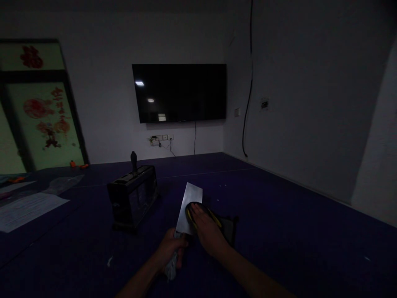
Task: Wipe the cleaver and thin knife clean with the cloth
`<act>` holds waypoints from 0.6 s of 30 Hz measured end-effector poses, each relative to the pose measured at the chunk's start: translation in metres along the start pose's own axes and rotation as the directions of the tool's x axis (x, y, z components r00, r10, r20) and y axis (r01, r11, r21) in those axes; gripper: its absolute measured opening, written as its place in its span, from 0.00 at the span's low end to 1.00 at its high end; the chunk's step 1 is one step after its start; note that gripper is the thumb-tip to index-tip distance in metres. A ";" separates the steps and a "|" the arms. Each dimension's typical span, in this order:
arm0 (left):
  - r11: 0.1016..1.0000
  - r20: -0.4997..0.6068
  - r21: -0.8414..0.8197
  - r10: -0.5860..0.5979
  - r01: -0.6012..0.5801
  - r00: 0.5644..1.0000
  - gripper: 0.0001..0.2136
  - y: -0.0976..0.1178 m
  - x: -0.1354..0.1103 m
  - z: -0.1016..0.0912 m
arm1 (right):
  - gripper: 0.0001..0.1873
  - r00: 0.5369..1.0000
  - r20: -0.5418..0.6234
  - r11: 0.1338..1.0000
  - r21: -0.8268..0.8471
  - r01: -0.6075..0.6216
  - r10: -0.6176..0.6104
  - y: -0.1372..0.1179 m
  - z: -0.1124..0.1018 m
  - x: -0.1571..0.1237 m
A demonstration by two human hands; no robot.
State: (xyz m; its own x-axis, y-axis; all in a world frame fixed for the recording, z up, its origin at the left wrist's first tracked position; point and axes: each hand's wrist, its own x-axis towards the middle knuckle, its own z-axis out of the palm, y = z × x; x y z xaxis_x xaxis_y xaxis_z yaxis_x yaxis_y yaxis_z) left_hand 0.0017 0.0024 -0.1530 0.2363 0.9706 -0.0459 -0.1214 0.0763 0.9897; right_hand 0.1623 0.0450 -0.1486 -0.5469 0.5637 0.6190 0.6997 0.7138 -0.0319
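Observation:
My left hand (172,248) is closed around the handle of a cleaver (186,215), and what looks like clear plastic wraps the handle. The broad steel blade points away from me and tilts a little to the right. Across the blade's right side, my right hand (207,227) presses a black oval pad with a yellow edge (216,218). Its fingers lie over the pad and hide much of it. Under and beside that hand is a dark grey flat piece with black edges (229,228). Left of the cleaver stands a black knife block (133,198) with one black handle (134,161) upright in its top.
The dark blue tabletop (279,248) reaches to the walls. Printed papers (31,211) and clear plastic (63,183) lie at the left, with small orange items (73,164) farther back. A white scrap (109,261) lies front left. A television (181,93) hangs on the wall.

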 end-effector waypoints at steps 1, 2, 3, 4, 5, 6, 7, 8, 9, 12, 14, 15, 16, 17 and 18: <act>1.000 -0.001 0.000 0.000 0.000 1.000 0.08 0.000 0.000 0.000 | 0.32 1.000 -0.012 1.000 -0.008 -0.017 0.017 0.001 0.003 0.000; 1.000 -0.002 0.000 0.000 0.000 1.000 0.08 0.000 0.000 0.000 | 0.32 0.999 -0.023 0.999 -0.016 -0.037 0.037 0.003 0.005 -0.001; 1.000 -0.004 -0.001 -0.002 0.002 1.000 0.08 0.000 0.000 0.000 | 0.31 0.998 -0.033 0.998 -0.024 -0.059 0.058 0.004 0.007 -0.001; 1.000 -0.004 -0.002 -0.005 0.005 1.000 0.09 0.000 0.000 0.000 | 0.31 0.996 -0.040 0.997 -0.031 -0.077 0.076 0.004 0.008 -0.001; 1.000 -0.003 -0.002 -0.007 0.007 1.000 0.09 0.000 -0.001 0.000 | 0.31 0.995 -0.044 0.995 -0.039 -0.090 0.089 0.004 0.009 -0.001; 1.000 -0.001 -0.003 -0.006 0.006 1.000 0.09 0.000 -0.001 0.000 | 0.30 0.995 -0.045 0.994 -0.049 -0.095 0.093 0.004 0.009 -0.002; 1.000 0.003 -0.004 -0.006 0.006 1.000 0.09 0.001 -0.001 0.000 | 0.30 0.995 -0.044 0.994 -0.059 -0.092 0.090 0.004 0.009 -0.002; 1.000 0.005 -0.006 -0.006 0.006 1.000 0.09 0.001 -0.001 0.000 | 0.30 0.996 -0.041 0.994 -0.071 -0.085 0.083 0.004 0.008 -0.002; 1.000 0.007 -0.009 -0.005 0.005 1.000 0.09 0.001 -0.001 0.000 | 0.30 0.997 -0.037 0.994 -0.081 -0.073 0.070 0.003 0.006 -0.002; 1.000 0.019 -0.007 -0.004 0.005 1.000 0.08 0.001 0.000 0.000 | 0.31 0.999 -0.031 0.995 -0.101 -0.018 0.015 0.000 -0.001 -0.001; 1.000 0.039 0.007 -0.007 0.007 0.999 0.07 0.001 0.000 0.000 | 0.32 0.999 -0.021 0.994 -0.103 0.045 -0.047 -0.003 -0.005 -0.001; 1.000 0.053 0.018 -0.011 0.010 0.999 0.07 0.000 0.001 0.000 | 0.32 0.997 -0.014 0.992 -0.100 0.080 -0.081 -0.004 -0.007 -0.001; 0.999 0.069 0.032 -0.016 0.014 0.997 0.07 0.000 0.001 0.000 | 0.33 0.993 -0.004 0.989 -0.094 0.113 -0.114 -0.005 -0.009 -0.001; 0.999 0.085 0.046 -0.021 0.018 0.996 0.07 0.000 0.002 -0.001 | 0.33 0.989 0.005 0.986 -0.083 0.146 -0.146 -0.006 -0.010 -0.001; 0.998 0.100 0.059 -0.026 0.020 0.995 0.07 0.000 0.002 -0.001 | 0.33 0.985 0.012 0.982 -0.072 0.173 -0.173 -0.007 -0.011 -0.001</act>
State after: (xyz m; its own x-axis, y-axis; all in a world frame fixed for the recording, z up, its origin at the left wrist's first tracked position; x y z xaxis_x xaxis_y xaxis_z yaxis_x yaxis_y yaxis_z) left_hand 0.0010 0.0050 -0.1533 0.3343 0.9407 -0.0578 -0.0594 0.0823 0.9948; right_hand 0.1627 0.0353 -0.1406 -0.6649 0.4366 0.6061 0.6258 0.7686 0.1328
